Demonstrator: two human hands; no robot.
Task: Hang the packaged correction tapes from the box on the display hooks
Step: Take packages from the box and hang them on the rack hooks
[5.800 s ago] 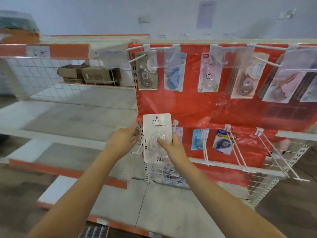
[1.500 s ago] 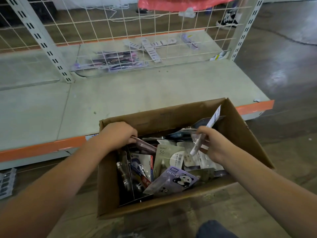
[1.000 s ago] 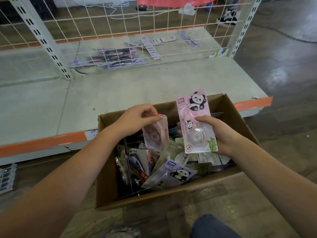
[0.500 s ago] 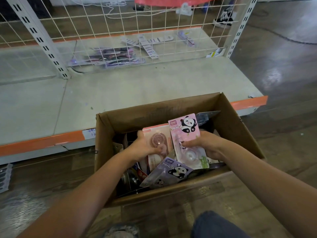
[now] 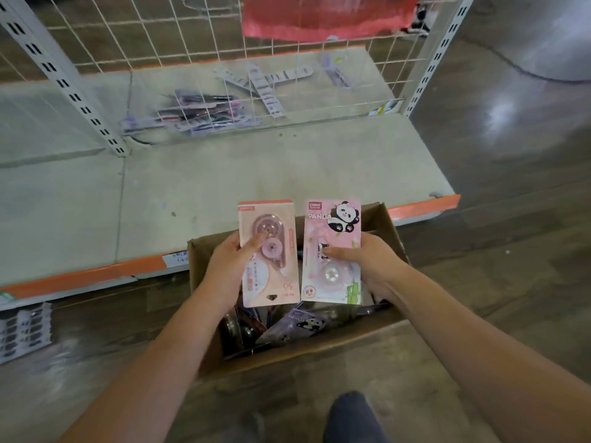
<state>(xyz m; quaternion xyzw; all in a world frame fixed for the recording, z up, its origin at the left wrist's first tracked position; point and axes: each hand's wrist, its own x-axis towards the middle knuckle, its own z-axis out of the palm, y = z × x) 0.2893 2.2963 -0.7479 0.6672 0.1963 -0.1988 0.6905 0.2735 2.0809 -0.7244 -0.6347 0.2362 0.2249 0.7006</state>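
My left hand [image 5: 228, 266] grips a peach-coloured packaged correction tape [image 5: 271, 270] upright, thumb across its blister. Beside it, my right hand [image 5: 371, 263] holds a pink panda-printed correction tape pack [image 5: 332, 244], thumb on its front. Both packs are raised side by side above the open cardboard box [image 5: 319, 345], which stands on the floor and holds several more packs, among them a purple panda pack [image 5: 299, 324]. No display hooks are in view.
The pale bottom shelf [image 5: 224, 177] with an orange front edge [image 5: 96, 274] lies beyond the box. A white wire grid [image 5: 224, 59] backs it, with loose packets [image 5: 198, 113] behind. A slotted upright [image 5: 64, 81] stands left. My knee [image 5: 351, 417] is at the bottom.
Both hands have lifted the two packs up out of the box and now hold them side by side, face up, higher than half a second ago.
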